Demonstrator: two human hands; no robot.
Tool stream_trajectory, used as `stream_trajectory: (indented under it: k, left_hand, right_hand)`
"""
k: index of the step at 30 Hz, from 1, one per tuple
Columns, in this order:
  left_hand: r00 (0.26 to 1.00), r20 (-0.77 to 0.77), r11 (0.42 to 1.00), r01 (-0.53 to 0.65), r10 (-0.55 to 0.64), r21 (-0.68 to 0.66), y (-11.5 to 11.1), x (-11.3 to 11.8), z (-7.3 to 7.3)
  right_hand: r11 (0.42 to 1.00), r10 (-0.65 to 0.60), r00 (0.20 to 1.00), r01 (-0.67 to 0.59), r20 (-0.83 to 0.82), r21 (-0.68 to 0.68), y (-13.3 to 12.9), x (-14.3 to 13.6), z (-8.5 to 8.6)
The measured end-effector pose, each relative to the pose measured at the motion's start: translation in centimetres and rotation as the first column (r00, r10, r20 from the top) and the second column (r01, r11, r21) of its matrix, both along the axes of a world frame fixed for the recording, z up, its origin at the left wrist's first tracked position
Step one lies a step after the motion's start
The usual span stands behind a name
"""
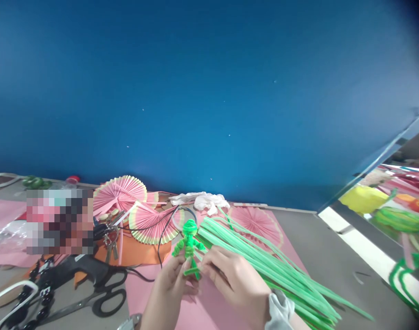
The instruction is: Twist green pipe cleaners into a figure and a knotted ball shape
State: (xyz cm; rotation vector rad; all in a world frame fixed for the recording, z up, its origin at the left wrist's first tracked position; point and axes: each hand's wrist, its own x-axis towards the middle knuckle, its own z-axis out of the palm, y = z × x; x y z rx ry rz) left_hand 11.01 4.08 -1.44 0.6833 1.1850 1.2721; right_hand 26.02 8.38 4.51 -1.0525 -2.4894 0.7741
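A small bright green pipe cleaner figure (189,233) stands upright in my left hand (173,279), whose thumb and fingers close around its lower body. It has a round wound head, two coiled arms and bent ends at the bottom. My right hand (235,275) is curled at the figure's lower right, its fingertips pinched by the leg ends; the exact contact is partly hidden. To the right, a bundle of light green pipe cleaners (274,263) lies across a pink sheet (212,311), partly behind my right hand.
Pink pleated paper fans (154,224) and crumpled white tissue (211,200) lie along the blue partition (209,101). At left are black scissors (109,300), a black glue gun (87,270), keys (111,240) and a cable. Yellow and green craft pieces (398,217) sit beyond the right edge.
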Motion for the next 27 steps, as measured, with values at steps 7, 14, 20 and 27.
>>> stream_trajectory:
  k: [7,14,20,27]
  left_hand:
    - [1.000,0.018,1.000,0.008,-0.008,-0.003,0.1,0.2,0.4]
    - [1.000,0.010,1.000,-0.005,0.005,0.022,0.1,0.3,-0.1]
    - [1.000,0.009,0.999,0.010,-0.010,0.033,0.1,0.7,-1.3]
    - [0.991,-0.059,0.993,0.121,-0.121,-0.002,0.2,0.4,-1.7]
  right_hand:
    - [0.996,-0.011,0.993,0.022,0.118,-0.088,0.0,0.0,0.2]
    - [0.995,-0.048,0.981,0.064,0.190,-0.076,0.2,0.6,1.4]
    - [0.997,-0.072,0.985,0.074,0.157,-0.004,0.1,0.5,1.3]
    - [0.990,-0.112,0.969,0.091,0.220,0.104,0.1,0.1,1.0]
